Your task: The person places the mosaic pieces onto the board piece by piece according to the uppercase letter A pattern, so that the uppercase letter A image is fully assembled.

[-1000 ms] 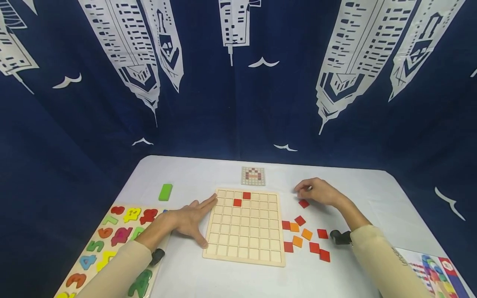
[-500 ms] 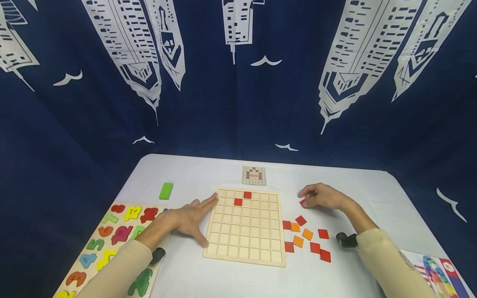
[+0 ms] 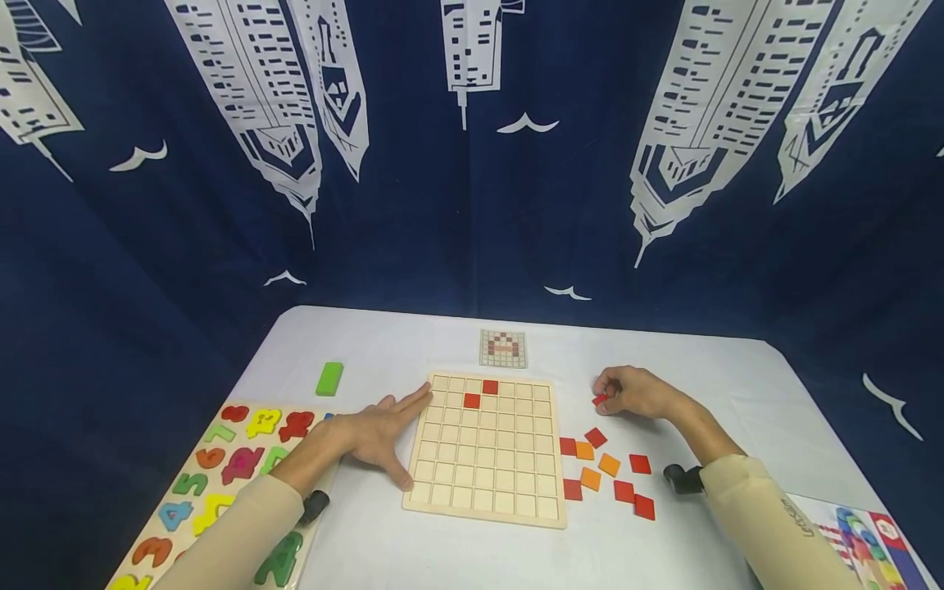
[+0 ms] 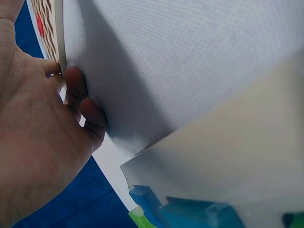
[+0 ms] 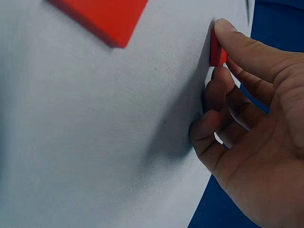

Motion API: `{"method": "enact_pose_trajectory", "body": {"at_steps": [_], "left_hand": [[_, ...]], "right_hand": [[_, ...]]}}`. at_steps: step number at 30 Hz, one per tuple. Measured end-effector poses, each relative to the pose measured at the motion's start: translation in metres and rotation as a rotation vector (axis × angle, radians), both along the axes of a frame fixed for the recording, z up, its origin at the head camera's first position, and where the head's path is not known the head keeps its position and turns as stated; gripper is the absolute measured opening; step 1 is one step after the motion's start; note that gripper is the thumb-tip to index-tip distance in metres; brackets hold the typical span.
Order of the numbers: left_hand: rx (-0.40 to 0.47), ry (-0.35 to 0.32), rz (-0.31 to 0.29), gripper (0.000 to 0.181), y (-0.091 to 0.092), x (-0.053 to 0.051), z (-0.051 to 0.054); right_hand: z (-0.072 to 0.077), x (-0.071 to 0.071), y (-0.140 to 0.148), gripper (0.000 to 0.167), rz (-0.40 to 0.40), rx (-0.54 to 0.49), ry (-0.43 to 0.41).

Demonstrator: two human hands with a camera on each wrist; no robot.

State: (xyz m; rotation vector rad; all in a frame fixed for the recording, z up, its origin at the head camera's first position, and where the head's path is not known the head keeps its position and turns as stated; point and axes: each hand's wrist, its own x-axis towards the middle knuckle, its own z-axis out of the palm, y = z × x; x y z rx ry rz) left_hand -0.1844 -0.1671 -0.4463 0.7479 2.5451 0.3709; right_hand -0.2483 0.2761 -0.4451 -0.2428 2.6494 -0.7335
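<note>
My right hand (image 3: 636, 393) pinches a red square tile (image 5: 218, 50) between thumb and fingers, at the table surface right of the board. My left hand (image 3: 383, 436) lies spread along the left edge of a wooden grid board (image 3: 483, 519), its thumb and fingertips touching the rim. Two red tiles sit in the board's upper cells, one red tile (image 3: 490, 387) in the top row and another red tile (image 3: 472, 401) one row lower to the left. Right of the board several loose red and orange tiles lie scattered, among them an orange tile (image 3: 609, 464).
A small pattern card (image 3: 503, 349) lies behind the board. At the left are a green block (image 3: 329, 378) and a tray of colourful number pieces (image 3: 240, 465), partly under my left forearm. A printed colourful sheet (image 3: 859, 533) lies at the right edge.
My right hand has come down slightly onto the red tile at the upper right and now pinches it, with the tile tilted. The left hand has stayed on the board's edge.
</note>
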Motion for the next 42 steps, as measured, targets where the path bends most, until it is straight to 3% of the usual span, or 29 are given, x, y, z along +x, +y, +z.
{"method": "enact_pose_trajectory", "body": {"at_steps": [10, 19, 31, 42], "left_hand": [[0.005, -0.004, 0.003, 0.136, 0.001, 0.001, 0.001], [0.001, -0.006, 0.004, 0.136, 0.000, 0.001, 0.001], [0.000, -0.007, -0.002, 0.136, 0.002, 0.000, 0.001], [-0.012, -0.009, 0.006, 0.136, 0.001, 0.000, 0.001]], "right_hand": [[-0.001, 0.005, -0.003, 0.029, -0.007, 0.023, 0.033], [0.001, 0.007, -0.007, 0.037, 0.005, 0.024, 0.057], [0.001, 0.011, -0.011, 0.017, 0.042, 0.012, 0.089], [-0.001, 0.010, -0.011, 0.012, 0.075, -0.014, 0.118]]}}
